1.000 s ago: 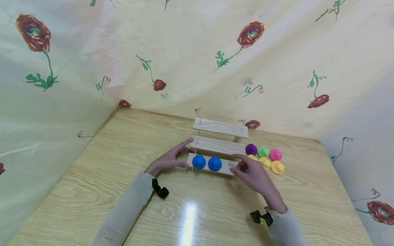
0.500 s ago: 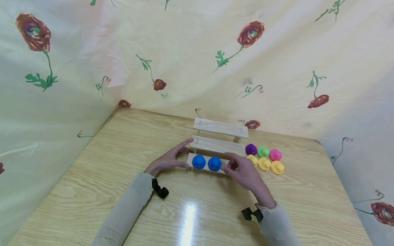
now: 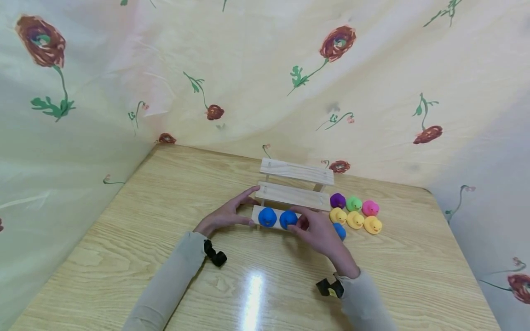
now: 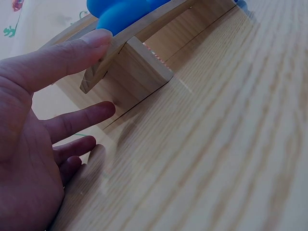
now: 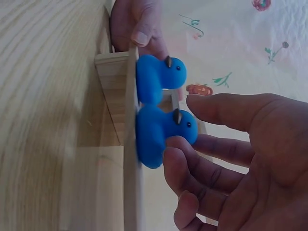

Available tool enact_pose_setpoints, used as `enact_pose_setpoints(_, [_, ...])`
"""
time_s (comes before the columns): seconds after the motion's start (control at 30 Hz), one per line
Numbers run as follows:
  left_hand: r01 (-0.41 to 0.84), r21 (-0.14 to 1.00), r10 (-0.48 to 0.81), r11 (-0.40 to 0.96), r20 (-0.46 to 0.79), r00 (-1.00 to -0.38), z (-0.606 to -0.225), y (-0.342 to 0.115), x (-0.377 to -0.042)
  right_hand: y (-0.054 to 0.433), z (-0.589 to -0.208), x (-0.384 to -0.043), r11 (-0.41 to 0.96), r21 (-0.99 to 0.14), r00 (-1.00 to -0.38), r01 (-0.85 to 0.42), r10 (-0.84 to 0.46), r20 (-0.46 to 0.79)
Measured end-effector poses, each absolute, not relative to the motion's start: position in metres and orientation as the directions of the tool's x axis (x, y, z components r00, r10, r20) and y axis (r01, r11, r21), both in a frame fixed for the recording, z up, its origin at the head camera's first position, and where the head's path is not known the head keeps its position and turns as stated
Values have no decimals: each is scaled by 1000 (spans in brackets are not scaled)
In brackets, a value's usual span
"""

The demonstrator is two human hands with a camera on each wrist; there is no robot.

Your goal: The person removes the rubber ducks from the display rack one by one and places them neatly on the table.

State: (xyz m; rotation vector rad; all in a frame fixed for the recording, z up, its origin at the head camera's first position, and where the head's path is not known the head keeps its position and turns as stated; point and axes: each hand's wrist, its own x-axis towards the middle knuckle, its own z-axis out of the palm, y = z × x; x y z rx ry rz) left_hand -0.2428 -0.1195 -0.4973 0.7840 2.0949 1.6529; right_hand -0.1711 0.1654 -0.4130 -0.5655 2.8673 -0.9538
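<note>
A three-tier wooden shelf (image 3: 293, 195) stands on the table, with two blue rubber ducks on its lowest step. The left duck (image 3: 267, 217) sits near that step's left end. At the right duck (image 3: 287, 220), my right hand (image 3: 320, 230) has its thumb and curled fingers around the head and side; in the right wrist view the fingers (image 5: 175, 154) touch its body. My left hand (image 3: 227, 214) is spread at the shelf's left end. Its thumb (image 4: 72, 55) touches the lowest step's end, and the other fingers extend beside the support.
Right of the shelf lie a purple duck (image 3: 337, 201), a green duck (image 3: 354, 203), a pink duck (image 3: 370, 208) and several yellow ducks (image 3: 355, 220). Another blue duck (image 3: 339, 231) lies in front of them, partly behind my right hand. Flowered cloth (image 3: 256, 82) hangs behind the table.
My right hand has moved left along the lowest step to the right blue duck, uncovering the yellow ducks and a blue duck on the table. My left hand has stayed in place.
</note>
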Motion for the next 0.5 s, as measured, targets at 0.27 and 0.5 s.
enact_pose_setpoints(0.27, [207,964,621,165,62,-782,-498,-120,-243,163,-420,-172,737,-585,-924,-340,-377,62])
enact_pose_setpoints(0.5, [207,965,621,163,63,-781,-500,-120,-243,162,-426,-173,749,-583,-934,-316,-355,50])
